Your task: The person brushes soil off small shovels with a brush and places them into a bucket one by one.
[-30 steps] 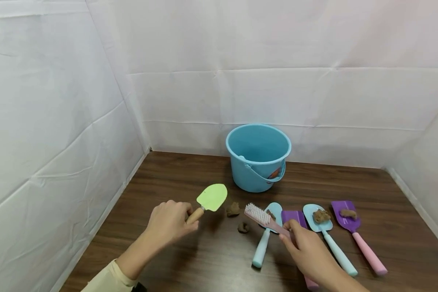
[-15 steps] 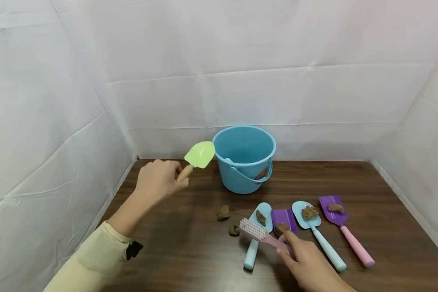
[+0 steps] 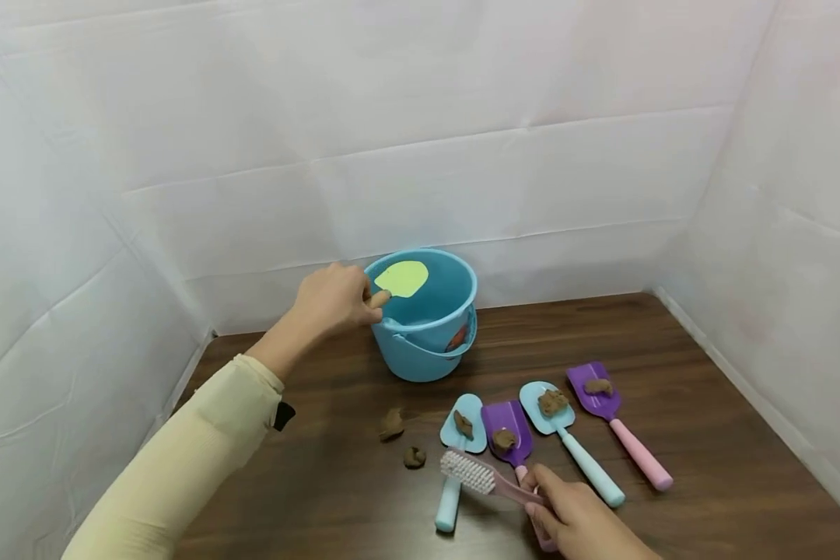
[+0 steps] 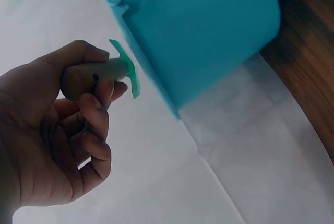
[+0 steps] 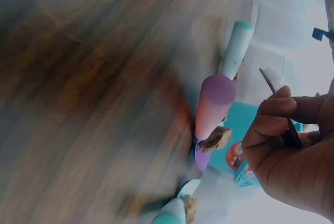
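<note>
My left hand (image 3: 332, 299) grips the wooden handle of a small hand trowel (image 3: 404, 278) with a lime-green blade. The blade hangs over the mouth of a light-blue bucket (image 3: 416, 363). In the left wrist view, the thumb and fingers pinch the trowel's handle (image 4: 78, 80) beside the bucket rim. My right hand (image 3: 577, 517) holds a pink brush (image 3: 467, 471) with white bristles facing up. That brush is above the handle of a light-blue shovel (image 3: 448, 505) and a purple shovel (image 3: 507, 424) with a pink handle. Each of these shovels bears a brown lump.
Two brown lumps, one (image 3: 392, 425) nearer the bucket and one (image 3: 414, 457) nearer me, lie on the wooden table (image 3: 308, 482). Farther right are another light-blue shovel (image 3: 588, 467) and another purple shovel (image 3: 640, 455), each with a lump. White sheeting (image 3: 420, 117) encloses the back and sides.
My left hand has raised the trowel from near the table and carried it right, over the bucket. The brush stays in my right hand, slightly nearer me. The view has turned right.
</note>
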{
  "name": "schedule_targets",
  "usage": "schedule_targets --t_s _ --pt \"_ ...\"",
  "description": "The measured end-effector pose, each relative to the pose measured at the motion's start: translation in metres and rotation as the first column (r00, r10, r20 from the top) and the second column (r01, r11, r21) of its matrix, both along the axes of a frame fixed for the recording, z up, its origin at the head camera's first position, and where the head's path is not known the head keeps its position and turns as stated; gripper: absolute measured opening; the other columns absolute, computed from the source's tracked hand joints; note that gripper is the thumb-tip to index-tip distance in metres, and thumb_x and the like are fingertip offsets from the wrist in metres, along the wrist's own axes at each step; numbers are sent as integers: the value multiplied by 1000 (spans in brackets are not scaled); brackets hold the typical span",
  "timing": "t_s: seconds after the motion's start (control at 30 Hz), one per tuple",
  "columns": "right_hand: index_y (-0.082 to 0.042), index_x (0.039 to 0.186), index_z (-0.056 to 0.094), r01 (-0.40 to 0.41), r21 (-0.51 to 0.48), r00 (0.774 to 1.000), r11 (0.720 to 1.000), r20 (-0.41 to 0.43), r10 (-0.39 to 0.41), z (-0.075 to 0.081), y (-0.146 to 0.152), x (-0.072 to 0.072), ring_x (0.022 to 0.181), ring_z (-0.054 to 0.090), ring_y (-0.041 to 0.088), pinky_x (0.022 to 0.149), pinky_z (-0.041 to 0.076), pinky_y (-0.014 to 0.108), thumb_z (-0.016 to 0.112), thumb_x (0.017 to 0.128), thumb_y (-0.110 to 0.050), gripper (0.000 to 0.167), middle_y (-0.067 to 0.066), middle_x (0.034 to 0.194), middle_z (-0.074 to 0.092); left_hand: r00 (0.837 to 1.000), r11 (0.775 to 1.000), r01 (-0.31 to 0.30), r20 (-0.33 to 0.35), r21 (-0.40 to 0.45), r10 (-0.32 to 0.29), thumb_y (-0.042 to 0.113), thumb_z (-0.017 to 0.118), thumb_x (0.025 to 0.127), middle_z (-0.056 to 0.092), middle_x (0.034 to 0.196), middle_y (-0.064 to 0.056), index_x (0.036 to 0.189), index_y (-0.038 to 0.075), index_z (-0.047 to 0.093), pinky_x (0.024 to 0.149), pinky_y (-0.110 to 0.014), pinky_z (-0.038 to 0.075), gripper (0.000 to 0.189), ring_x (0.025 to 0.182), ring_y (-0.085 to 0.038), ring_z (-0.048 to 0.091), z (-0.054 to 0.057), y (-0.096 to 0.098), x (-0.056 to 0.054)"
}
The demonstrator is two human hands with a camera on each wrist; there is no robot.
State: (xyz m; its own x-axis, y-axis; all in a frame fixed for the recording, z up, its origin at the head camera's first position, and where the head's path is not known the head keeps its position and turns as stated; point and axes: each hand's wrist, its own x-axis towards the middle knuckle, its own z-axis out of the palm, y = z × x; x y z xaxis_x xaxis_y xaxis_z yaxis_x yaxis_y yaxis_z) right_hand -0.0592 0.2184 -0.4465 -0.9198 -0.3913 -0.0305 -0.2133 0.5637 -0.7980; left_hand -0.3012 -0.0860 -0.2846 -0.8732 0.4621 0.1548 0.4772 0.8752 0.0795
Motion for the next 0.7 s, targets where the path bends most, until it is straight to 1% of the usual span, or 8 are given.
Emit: schedule_targets --t_s 0.13,0.23,0.37,0.4,0.47,0.53,0.6,0.7 --pt "-11 107 52 -70 -54 997 996 -46 68 -6 -5 2 62 50 -4 54 45 22 53 104 -9 3 -14 75 58 999 998 15 35 -66 -12 39 64 94 28 48 5 48 19 40 45 -27 23 55 47 -13 31 -2 1 -12" --pt "-12 105 53 -88 -109 996 990 8 89 -8 -10 4 61 50 -4 52 44 22 53 104 -7 5 -14 76 61 998 988 -4 55 -153 13 44 67 92 30 50 5 52 19 40 47 -28 31 55 52 -14 38 -3 2 -20" --pt "-12 104 53 -86 -155 990 984 97 102 -9 -14 8 57 50 -3 50 42 21 53 101 -4 9 -12 77 64 996 965 -25 71 -262 45 49 71 89 38 56 4 59 17 45 53 -32 42 50 62 -17 49 -6 2 -28" --pt "-12 104 53 -92 -156 991 983 86 106 -9 -15 9 58 50 -3 51 42 21 54 101 -3 10 -12 78 64 996 960 -27 77 -278 51 49 72 88 41 58 3 61 17 48 55 -32 44 48 65 -18 51 -6 2 -30" --pt "-13 104 52 -103 -151 994 983 29 109 -9 -16 10 62 51 -4 53 43 21 54 99 -1 12 -12 78 64 995 954 -25 86 -300 53 48 75 86 50 63 0 68 14 55 58 -35 47 43 70 -20 55 -7 1 -31" --pt "-13 104 52 -98 -132 995 986 -41 93 -8 -18 12 63 50 -5 54 43 21 54 99 0 14 -13 77 60 994 951 -23 98 -309 56 48 76 85 58 71 -3 76 12 62 62 -38 51 39 75 -22 58 -8 1 -30" --pt "-14 105 52 -77 -109 992 991 -107 65 -7 -19 13 65 48 -5 55 43 22 55 98 0 16 -14 77 56 992 949 -20 112 -316 59 48 77 85 65 80 -6 85 10 66 67 -42 54 40 80 -23 61 -10 1 -30" --pt "-15 107 53 -24 -85 991 996 -134 13 -5 -21 15 64 46 -4 54 42 22 56 98 -1 17 -15 78 51 989 946 -28 129 -324 74 50 78 84 69 95 -9 96 8 70 76 -47 56 45 89 -25 65 -13 -1 -28"
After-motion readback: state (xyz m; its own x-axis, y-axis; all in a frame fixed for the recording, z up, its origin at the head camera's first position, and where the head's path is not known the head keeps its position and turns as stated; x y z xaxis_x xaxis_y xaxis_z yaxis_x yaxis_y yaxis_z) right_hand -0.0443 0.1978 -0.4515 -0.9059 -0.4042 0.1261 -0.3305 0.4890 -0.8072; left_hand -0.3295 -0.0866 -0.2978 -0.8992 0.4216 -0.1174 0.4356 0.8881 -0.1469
